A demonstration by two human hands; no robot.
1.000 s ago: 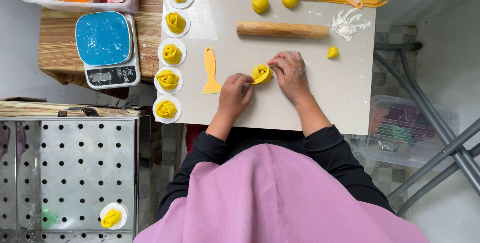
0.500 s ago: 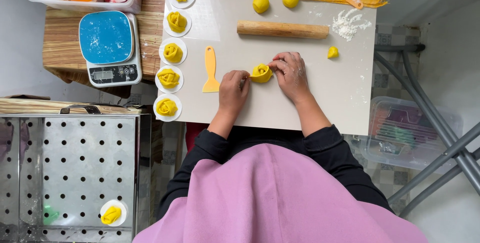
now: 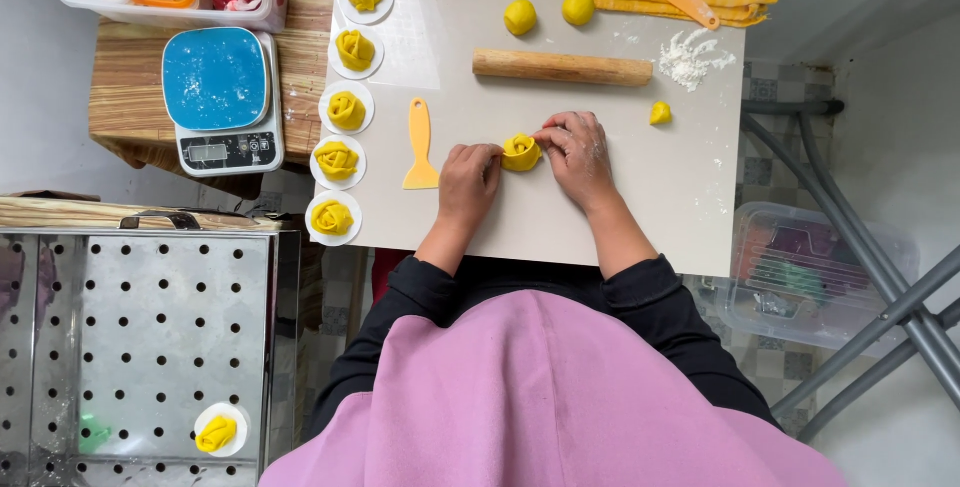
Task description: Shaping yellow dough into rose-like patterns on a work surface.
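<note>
A yellow dough rose (image 3: 520, 152) sits on the pale work board (image 3: 640, 197) between my two hands. My left hand (image 3: 468, 179) pinches its left side with the fingertips. My right hand (image 3: 577, 154) grips its right side, fingers curled over the top. A yellow plastic scraper (image 3: 420, 147) lies just left of my left hand. A wooden rolling pin (image 3: 561, 68) lies across the board beyond my hands.
Several finished dough roses on white paper rounds (image 3: 345, 112) line the board's left edge. Yellow dough balls (image 3: 520, 17) and a flour pile (image 3: 686, 53) lie at the far side. A blue kitchen scale (image 3: 217, 97) stands left. A perforated steel tray (image 3: 140, 347) holds one rose (image 3: 216, 433).
Both hands have stayed around the dough rose, with small finger shifts; the rose looks more closed up and sits between the fingertips as before.
</note>
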